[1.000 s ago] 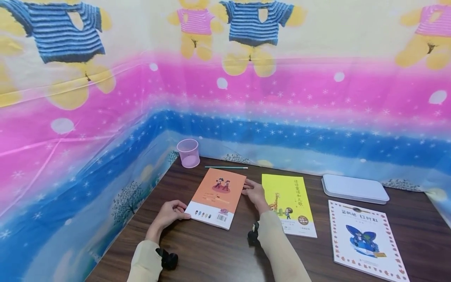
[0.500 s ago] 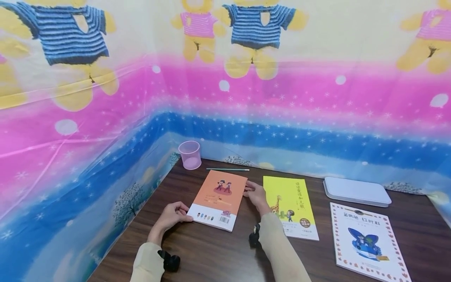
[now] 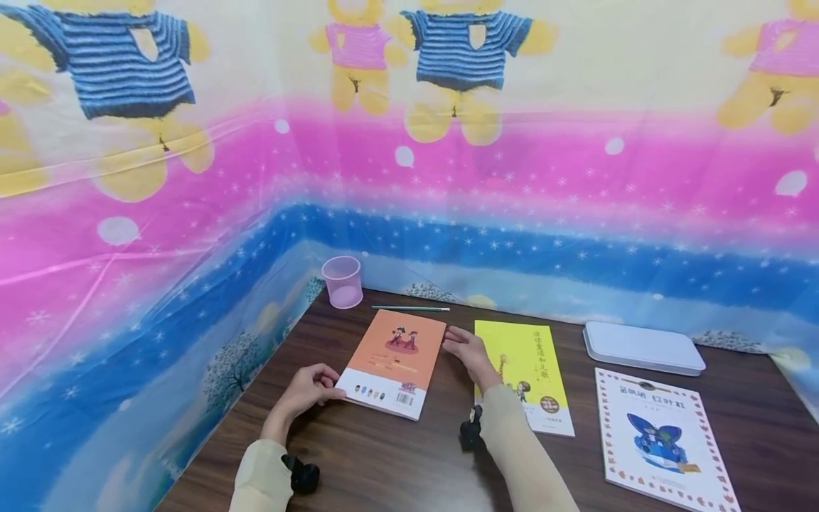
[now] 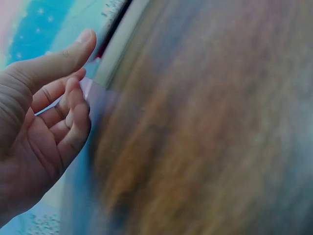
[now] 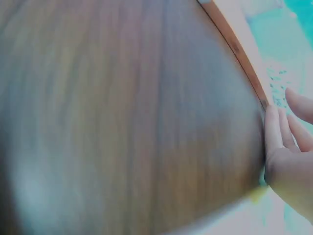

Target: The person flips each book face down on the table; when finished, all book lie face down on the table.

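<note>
My right hand [image 3: 469, 352] has just swung slightly outward, fingers straight at the edge of the orange book [image 3: 393, 359] at lower centre, my left hand [image 3: 310, 387] loosely bent by its lower-left corner, so it seems nearly settled.

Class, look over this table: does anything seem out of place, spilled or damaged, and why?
Nothing looks spilled or damaged. The orange book lies barcode side up, an odd one out, since the yellow book and white book show titled covers. The pencil, perhaps misplaced, lies beside the pink cup, not in it.
</note>
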A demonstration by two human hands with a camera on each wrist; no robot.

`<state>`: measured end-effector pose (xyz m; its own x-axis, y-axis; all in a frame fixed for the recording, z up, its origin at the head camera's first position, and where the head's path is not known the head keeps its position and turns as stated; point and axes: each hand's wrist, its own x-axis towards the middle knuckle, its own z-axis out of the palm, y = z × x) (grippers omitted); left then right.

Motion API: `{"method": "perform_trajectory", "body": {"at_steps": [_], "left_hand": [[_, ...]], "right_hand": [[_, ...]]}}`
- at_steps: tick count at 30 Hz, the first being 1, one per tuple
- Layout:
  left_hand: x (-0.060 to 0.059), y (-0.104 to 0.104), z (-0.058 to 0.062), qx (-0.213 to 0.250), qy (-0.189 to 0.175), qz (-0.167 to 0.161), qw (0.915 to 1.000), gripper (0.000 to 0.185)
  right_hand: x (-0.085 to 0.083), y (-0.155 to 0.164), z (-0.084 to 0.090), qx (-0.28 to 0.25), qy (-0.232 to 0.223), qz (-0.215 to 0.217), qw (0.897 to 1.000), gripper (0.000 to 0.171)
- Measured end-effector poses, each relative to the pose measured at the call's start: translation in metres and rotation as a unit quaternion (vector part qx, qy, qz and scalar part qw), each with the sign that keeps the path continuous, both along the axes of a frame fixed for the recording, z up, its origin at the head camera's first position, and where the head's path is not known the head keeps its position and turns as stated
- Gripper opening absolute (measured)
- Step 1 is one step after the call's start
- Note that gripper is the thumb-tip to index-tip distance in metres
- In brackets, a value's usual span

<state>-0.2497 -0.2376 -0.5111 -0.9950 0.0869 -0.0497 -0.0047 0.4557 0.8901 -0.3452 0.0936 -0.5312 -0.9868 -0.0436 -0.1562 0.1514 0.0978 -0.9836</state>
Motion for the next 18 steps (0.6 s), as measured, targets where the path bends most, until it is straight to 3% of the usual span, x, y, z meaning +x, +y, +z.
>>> {"method": "perform_trajectory", "body": {"at_steps": [4, 10, 13, 18], "left_hand": [[0.000, 0.004, 0.009, 0.001, 0.014, 0.005, 0.9999, 0.036], [-0.009, 0.029, 0.025, -0.003, 0.042, 0.007, 0.9991, 0.036], [-0.012, 0.051, 0.032, 0.005, 0.064, -0.015, 0.9978, 0.036], [-0.015, 0.092, 0.039, 0.027, 0.091, -0.083, 0.9920, 0.037]], "right_hand": [[0.000, 0.024, 0.012, -0.035, -0.011, 0.010, 0.999, 0.053], [0.004, 0.065, 0.027, -0.010, 0.007, -0.004, 1.000, 0.055], [0.007, 0.085, 0.030, 0.014, 0.010, -0.011, 1.000, 0.055], [0.011, 0.113, 0.036, 0.047, 0.015, -0.029, 0.998, 0.055]]}}
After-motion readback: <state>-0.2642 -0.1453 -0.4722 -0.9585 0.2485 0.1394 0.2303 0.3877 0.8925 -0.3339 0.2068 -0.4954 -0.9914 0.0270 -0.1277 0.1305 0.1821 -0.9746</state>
